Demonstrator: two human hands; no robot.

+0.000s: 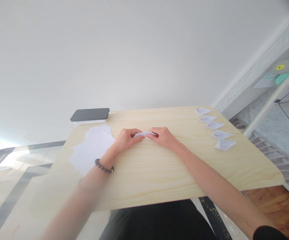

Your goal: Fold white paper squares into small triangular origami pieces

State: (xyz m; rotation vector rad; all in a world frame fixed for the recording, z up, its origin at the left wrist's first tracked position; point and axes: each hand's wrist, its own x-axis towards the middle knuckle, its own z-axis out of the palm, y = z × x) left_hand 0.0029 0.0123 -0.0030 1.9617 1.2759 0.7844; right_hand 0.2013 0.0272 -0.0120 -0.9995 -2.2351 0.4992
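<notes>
A small folded piece of white paper (144,134) is held just above the light wooden table (159,173), near its middle. My left hand (126,138) pinches its left end with fingers curled; a dark bead bracelet (103,166) circles that wrist. My right hand (163,136) pinches the paper's right end, fingers pressed together. Both hands meet over the paper.
A loose stack of white sheets (91,150) lies at the table's left. A row of several folded paper pieces (215,129) runs along the right edge. A dark phone on a white box (90,115) sits at the far edge. A white stand (266,106) rises at right.
</notes>
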